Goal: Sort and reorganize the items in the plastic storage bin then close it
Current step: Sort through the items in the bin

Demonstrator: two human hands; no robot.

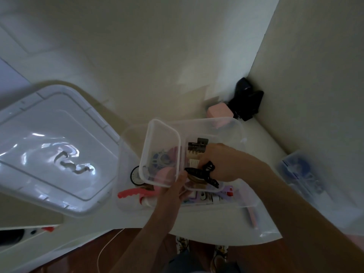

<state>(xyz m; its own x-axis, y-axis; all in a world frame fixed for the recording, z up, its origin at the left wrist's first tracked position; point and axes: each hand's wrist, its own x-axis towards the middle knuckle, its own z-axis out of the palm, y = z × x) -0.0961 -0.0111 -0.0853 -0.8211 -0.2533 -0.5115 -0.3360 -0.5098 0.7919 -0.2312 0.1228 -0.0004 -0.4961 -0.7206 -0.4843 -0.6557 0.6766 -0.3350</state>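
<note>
Storage bin (pixel 248 201), clear plastic, sits on the white counter (pixel 197 221) close to its near edge, long axis running left-right along that edge, lid off. Bin lid (pixel 57 146) lies well apart to the left, overhanging the counter's left side, so closing means a reach left, and the left hand is the nearer one for that. Both hands are over the bin's middle, close together, nearly touching. Left hand (pixel 173 191) grips the near corner of a small clear tub (pixel 160 152), holding it tilted, open side toward the camera, with blue and pink bits visible through it. Right hand (pixel 222 162) comes in from the right and pinches a black claw clip (pixel 201 174) just right of that tub, above a second shallow clear tray (pixel 204 186) holding more clips, a dark comb-like clip (pixel 197 147) and pale ones behind it. Clip's long axis runs left-to-right, slanting down toward the near right. My read: sorting step in progress, the clip is going into one of the two inner containers, tub on its left or tray directly under; cannot tell which. Loose stuff remains in the bin's bottom: a red-pink clip (pixel 134 193) at near left, a round black-rimmed thing (pixel 136 176), purple items at near right. Pink box (pixel 219 112) and black object (pixel 247 101) sit at the counter's far right corner, out of play. Closing is not near yet.
</note>
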